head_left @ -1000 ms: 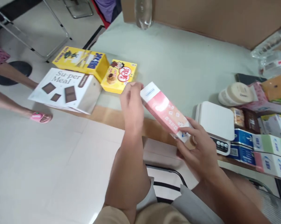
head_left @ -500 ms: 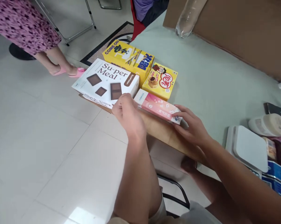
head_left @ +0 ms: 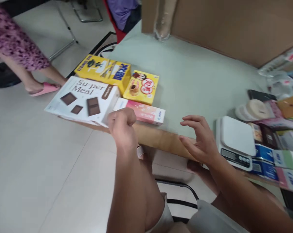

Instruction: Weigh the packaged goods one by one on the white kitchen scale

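Note:
The pink-and-white carton (head_left: 146, 112) lies flat along the table's front edge, beside the white "Su-per Meal" box (head_left: 84, 98). My left hand (head_left: 123, 127) is closed in a fist in front of the carton's left end, overlapping its near corner; whatever the fingers hold, if anything, is hidden. To the right, my right hand (head_left: 200, 139) hovers over the table edge with fingers apart and nothing between them, clear of the carton. A small yellow snack box (head_left: 142, 87) stands just behind the carton. Behind the white box sits a longer yellow box (head_left: 105, 72).
A white kitchen scale (head_left: 237, 136) stands at right, near blue cartons (head_left: 264, 161) and a lidded tub (head_left: 253, 110). A dark phone-like object (head_left: 261, 95) lies behind. Cardboard (head_left: 221, 35) rises along the back, with a clear bottle (head_left: 164, 22). A person's leg and pink slipper (head_left: 45, 89) are at left.
The pink carton went from between my hands down onto the table beside the boxes. My right hand has let go and drawn back to the right; my left stays curled near its left end.

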Motion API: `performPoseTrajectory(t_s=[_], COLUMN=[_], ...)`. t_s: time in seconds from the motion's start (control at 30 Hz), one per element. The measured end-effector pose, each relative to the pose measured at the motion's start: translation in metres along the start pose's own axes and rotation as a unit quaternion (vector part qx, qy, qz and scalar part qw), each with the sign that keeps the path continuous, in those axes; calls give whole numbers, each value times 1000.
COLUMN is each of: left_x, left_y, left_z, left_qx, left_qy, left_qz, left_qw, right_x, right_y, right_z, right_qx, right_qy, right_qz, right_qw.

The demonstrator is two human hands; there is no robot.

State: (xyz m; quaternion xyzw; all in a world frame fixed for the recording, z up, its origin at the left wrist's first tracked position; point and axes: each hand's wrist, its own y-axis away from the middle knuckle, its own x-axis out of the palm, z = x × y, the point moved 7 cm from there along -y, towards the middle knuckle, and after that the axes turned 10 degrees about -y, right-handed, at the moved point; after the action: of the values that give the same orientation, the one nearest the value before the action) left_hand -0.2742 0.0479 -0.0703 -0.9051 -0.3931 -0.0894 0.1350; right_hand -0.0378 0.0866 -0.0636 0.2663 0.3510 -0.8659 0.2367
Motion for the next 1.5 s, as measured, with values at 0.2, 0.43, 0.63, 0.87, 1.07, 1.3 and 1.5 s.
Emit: performPoseTrajectory(t_s=[0.2, 0.43, 0.63, 0.87, 1.07, 1.3, 1.5], left_x=[98, 212, 295, 419, 450, 404, 389], left_y=[43, 123, 222, 298, 284, 287, 291], left_z=[13, 19, 28, 6, 20, 34, 25], left_qx=[-30, -36, -20, 101, 187, 142, 92], left_qy=[-50, -68, -274, -326, -541, -610, -437], left_qz=[258, 388, 538, 633, 495, 516, 485], left_qw=[964, 918, 797, 695, 653, 585, 752], right_x=[-95, -236, -324, -362, -360, -355, -361], right_y=[43, 124, 227, 291, 308, 291, 289], right_z=[12, -8, -60, -112, -138, -140, -116], right_qx=[31, 159, 328, 401, 496, 510, 503], right_qy=[12, 58, 131, 127, 47, 50, 84], right_qz=[-98, -240, -460, -526, -482, -423, -442], right_qw=[995, 956, 815, 739, 721, 748, 738])
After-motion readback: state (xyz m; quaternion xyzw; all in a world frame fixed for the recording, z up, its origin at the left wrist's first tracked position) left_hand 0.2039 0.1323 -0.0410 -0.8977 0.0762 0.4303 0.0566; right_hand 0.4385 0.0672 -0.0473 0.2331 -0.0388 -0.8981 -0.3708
